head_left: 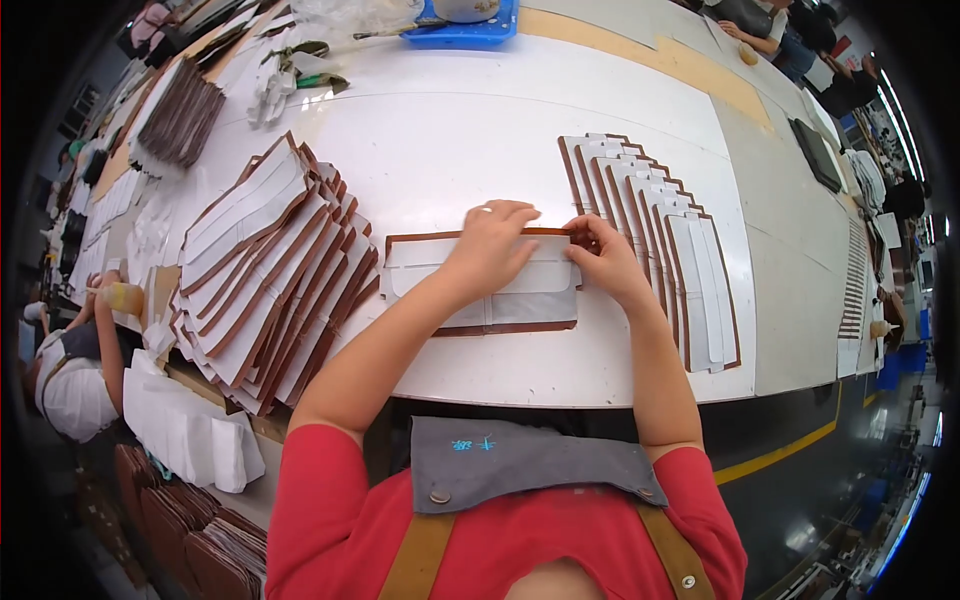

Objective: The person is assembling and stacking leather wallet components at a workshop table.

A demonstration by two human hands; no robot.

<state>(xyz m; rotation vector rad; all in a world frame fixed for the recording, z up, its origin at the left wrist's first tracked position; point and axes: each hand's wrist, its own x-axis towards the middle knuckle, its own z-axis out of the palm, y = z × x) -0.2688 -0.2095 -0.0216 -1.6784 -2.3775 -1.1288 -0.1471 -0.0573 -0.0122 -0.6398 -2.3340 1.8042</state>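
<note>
A flat wallet-like panel (pixel 415 255), pale grey-white with a brown leather border, lies on the white table in front of me. Over its upper middle is my left hand (pixel 492 245), fingers stretched out toward the right along the top edge. At the panel's upper right corner, my right hand (pixel 607 258) has thumb and fingers closed on the brown edge. To the left rises a tall, fanned stack of similar panels (pixel 260 265). On the right, several more panels (pixel 705 280) overlap in a stepped row.
At the far side sits a blue tray (pixel 470 32) with a container and a brush (pixel 400 30). Gloves or cloths (pixel 280 85) lie far left, near another brown stack (pixel 180 115). A co-worker (pixel 75 370) works at the left, and others stand across the table.
</note>
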